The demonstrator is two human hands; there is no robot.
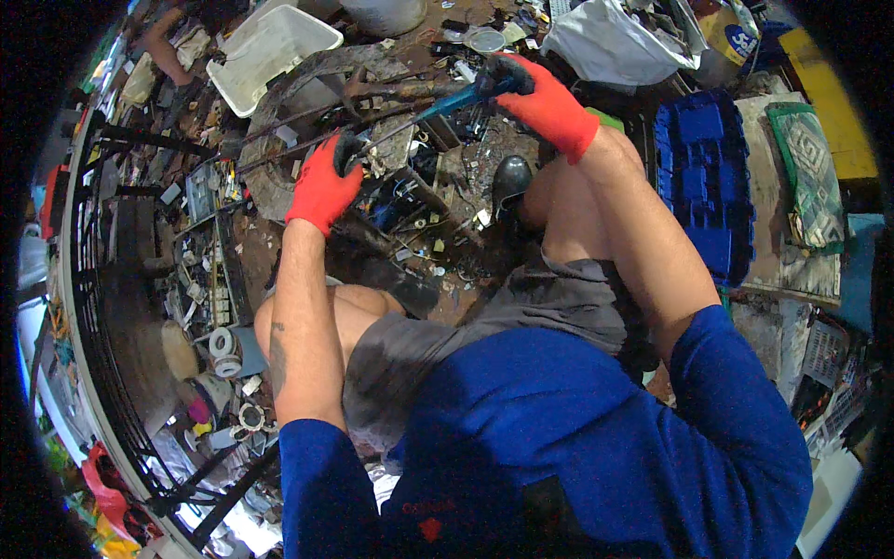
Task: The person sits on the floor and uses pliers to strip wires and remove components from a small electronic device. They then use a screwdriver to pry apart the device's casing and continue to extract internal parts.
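Both my hands wear red and black work gloves. My left hand (324, 184) is closed around a bundle of thin dark metal rods (279, 140) that run left across a grey slab (279, 102). My right hand (538, 98) grips the blue handle of a long cutting tool (447, 101), whose rusty jaws (372, 91) reach toward the rods. My knees and grey shorts fill the middle below.
A white plastic tub (270, 51) sits at the upper left. A blue tool case (703, 177) lies to the right, beside a green circuit board (808, 172). A white sack (619, 42) sits at the top. Small scrap parts litter the floor. Another person's arm (168, 51) shows far left.
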